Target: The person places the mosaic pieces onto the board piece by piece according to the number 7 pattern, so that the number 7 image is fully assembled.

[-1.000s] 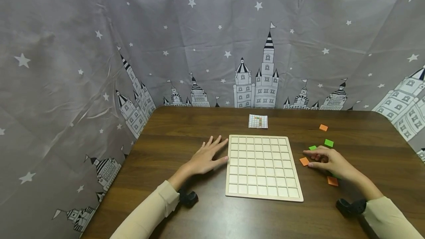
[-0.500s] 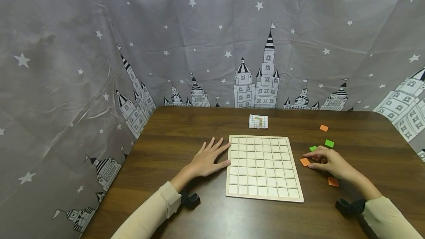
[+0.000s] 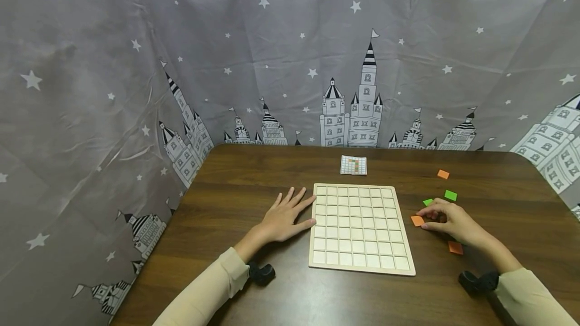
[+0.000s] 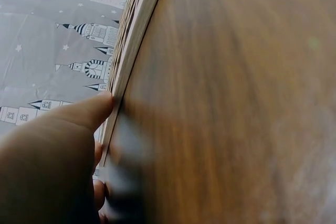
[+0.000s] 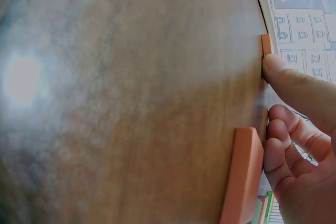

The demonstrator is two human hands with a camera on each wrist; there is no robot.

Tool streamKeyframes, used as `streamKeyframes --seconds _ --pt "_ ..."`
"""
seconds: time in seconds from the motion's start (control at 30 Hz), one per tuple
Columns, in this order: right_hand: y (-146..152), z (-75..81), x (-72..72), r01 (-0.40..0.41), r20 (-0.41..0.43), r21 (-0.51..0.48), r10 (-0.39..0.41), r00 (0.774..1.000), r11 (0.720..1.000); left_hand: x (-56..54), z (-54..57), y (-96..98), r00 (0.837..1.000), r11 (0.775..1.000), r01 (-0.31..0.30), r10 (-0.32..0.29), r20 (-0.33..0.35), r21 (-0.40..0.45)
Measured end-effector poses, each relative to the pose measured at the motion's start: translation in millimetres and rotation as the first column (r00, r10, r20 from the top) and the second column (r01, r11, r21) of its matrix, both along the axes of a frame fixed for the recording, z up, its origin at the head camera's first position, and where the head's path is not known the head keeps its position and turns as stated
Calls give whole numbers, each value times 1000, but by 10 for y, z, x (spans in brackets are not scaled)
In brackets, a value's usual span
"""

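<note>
A wooden grid board (image 3: 362,269) with rows of square recesses lies mid-table. My left hand (image 3: 282,219) is spread flat at its left side, thumb and index fingertips touching the edge; the left wrist view shows the thumb (image 4: 86,113) against the board's side. To the board's right, my right hand (image 3: 446,218) pinches an orange square tile (image 3: 417,221) between thumb and index finger, low at the table. In the right wrist view the thumb meets that tile (image 5: 266,44), while the other fingers curl inward. A green tile (image 3: 428,202) sits just behind the index finger, partly covered.
A small card (image 3: 353,165) with a coloured grid pattern lies behind the board. Loose tiles lie around my right hand: an orange one (image 3: 443,174) farther back, a green one (image 3: 450,195), and an orange one (image 3: 455,248) near the wrist. A grey printed curtain (image 3: 272,39) hangs behind the table.
My left hand has shifted slightly right, up against the board's edge. The right hand stays at the same orange tile, and a bit of green under its palm is now hidden.
</note>
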State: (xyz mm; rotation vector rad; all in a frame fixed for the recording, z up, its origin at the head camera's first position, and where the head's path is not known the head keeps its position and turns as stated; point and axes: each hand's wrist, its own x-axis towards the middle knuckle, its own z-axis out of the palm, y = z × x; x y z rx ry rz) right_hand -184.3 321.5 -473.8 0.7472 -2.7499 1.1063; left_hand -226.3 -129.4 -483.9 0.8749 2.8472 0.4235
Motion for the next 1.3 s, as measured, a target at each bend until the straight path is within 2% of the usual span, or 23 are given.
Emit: streamKeyframes --seconds 0.27,0.47,0.8,1.0,1.3 --pt "12 18 -13 51 -8 -12 -51 999 999 0 -14 -4 1000 999 7 -8 -11 -32" --pt "10 115 -23 101 -23 -3 -102 995 995 9 -8 -4 1000 1000 15 -16 -17 -26" --pt "-38 224 -58 127 -40 -12 -128 991 992 7 -5 -9 1000 1000 21 -21 -22 -17" --pt "-73 253 -74 137 -18 -15 -138 990 990 11 4 -8 999 1000 25 -25 -23 -3" --pt "-160 279 -137 155 4 -12 -155 988 988 -18 -78 -23 999 1000 25 -24 -37 12"
